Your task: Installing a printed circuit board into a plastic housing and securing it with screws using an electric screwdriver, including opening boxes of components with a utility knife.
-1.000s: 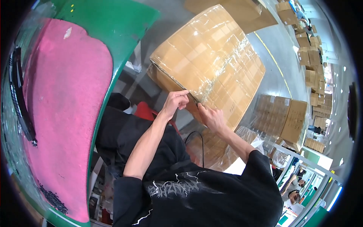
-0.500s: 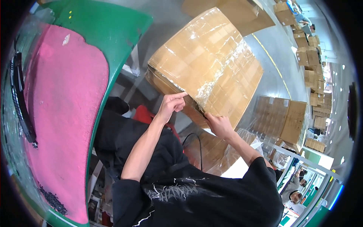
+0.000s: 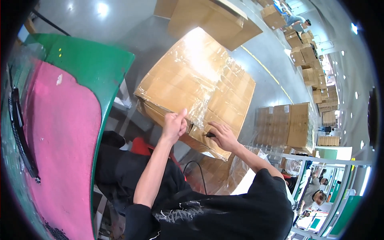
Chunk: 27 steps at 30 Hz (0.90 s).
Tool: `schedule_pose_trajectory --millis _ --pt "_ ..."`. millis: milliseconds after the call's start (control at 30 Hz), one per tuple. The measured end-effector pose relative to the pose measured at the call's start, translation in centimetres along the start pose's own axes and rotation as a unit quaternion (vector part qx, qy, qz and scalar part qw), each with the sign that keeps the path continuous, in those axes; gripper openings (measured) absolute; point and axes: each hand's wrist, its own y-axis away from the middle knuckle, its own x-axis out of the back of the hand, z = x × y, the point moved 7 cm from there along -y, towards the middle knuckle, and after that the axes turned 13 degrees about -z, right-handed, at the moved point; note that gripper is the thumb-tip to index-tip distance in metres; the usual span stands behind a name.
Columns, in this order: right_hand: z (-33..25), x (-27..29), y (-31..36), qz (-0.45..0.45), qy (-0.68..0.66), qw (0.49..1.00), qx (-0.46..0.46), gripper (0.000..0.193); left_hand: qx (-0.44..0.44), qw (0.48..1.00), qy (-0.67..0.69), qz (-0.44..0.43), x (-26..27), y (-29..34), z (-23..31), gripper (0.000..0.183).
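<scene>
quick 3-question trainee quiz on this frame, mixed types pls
1. True or false: the box under the hands is covered in clear film.
2. What colour is the pad on the green table? A blue, B pink, C yellow.
3. Which hand holds a small dark tool against the box?

Key: 1 true. 2 B. 3 the right hand; the left hand rests on the box edge beside it.
</scene>
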Motion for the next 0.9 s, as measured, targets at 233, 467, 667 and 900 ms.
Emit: schedule_pose_trajectory --millis 233,467,667,900 --pt "0.9 -1.6 -7.5 -0.046 -0.011 0.998 0.048 0.035 -0.061 0.996 0.066 -0.025 -1.8 -0.2 2.6 0.045" --pt "3.4 4.5 -4.0 0.006 -0.087 0.987 -0.132 0.026 -0.112 0.987 0.111 -0.018 -0.7 0.5 4.6 0.042" --pt "7.9 13.0 21.6 0.011 -0.032 0.898 -0.439 0.038 -0.133 0.984 0.118 0.004 -1.5 0.1 3.5 0.039" --pt "18.4 1.1 21.4 0.308 -0.360 0.808 -0.351 0.017 -0.082 0.995 0.042 0.042 -0.9 0.3 1.0 0.042"
